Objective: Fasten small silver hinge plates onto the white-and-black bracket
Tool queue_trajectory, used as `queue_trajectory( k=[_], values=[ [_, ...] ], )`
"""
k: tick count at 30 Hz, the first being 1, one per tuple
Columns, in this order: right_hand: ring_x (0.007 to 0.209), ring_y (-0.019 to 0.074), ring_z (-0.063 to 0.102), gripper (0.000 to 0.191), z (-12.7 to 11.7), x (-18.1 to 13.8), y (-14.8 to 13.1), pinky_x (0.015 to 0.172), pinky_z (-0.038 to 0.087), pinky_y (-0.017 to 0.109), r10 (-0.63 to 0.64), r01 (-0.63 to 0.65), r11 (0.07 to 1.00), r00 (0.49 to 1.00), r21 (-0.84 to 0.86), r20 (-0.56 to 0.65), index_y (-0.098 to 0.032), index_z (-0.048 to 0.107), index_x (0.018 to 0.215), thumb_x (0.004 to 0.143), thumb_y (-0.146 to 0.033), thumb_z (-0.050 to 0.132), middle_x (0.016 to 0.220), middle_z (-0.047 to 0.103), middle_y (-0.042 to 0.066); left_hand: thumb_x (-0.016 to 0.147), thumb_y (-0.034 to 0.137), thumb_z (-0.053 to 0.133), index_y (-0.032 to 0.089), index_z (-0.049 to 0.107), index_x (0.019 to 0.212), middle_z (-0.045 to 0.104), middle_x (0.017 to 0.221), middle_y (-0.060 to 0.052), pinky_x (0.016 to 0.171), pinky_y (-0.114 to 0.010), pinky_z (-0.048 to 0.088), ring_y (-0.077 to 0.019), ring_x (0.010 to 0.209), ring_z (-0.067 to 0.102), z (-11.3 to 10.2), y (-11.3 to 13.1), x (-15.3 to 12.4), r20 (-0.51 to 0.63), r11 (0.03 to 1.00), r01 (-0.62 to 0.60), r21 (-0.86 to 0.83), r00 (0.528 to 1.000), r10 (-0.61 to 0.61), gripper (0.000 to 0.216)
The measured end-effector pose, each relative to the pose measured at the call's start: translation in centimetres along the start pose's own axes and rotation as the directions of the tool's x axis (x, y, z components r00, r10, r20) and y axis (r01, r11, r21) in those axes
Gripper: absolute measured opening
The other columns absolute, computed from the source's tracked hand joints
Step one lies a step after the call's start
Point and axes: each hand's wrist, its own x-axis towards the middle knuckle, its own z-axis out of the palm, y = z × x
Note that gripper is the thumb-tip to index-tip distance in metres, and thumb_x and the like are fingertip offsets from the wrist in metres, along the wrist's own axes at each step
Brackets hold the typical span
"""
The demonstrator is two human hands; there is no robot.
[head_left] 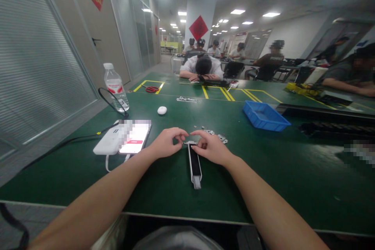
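A long, narrow device [195, 162] with a black face, white edges and a pale tab at its near end lies on the green table in front of me. At its far end a small silver metal part [191, 142] shows between my hands. My left hand [170, 141] is closed in a pinch at that part's left side. Curled fingers of my right hand [212, 147] are at the right of the far end, with the thumb by the black face; what they grip is hidden. Beyond my right hand lie several flat metal pieces [222, 138] and small rings [202, 127].
To the left are a phone [134, 136], a white power bank [107, 142] with cables, and a water bottle [115, 88]. A white case [162, 110], red-handled scissors [152, 89] and a blue tray [265, 116] stand farther off. A person [202, 66] rests head-down across the table.
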Motion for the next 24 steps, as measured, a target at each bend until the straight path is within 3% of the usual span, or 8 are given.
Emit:
queue_trajectory(
  k=[24],
  values=[
    [0.056,0.0121,0.058,0.038,-0.07,0.0,-0.12,0.057,0.043,0.024,-0.001,0.001,1.0,1.0,-0.009,-0.004,-0.019,0.051,0.117,0.08,-0.024,0.058,0.064,0.063,-0.004,0.072,0.01,0.06,0.014,0.064,0.099,0.066,0.091,-0.005,0.074,-0.025,0.052,-0.0123,0.077,0.063,0.01,-0.05,-0.11,0.019,0.999,-0.038,-0.017,0.999,0.038,0.028]
  ],
)
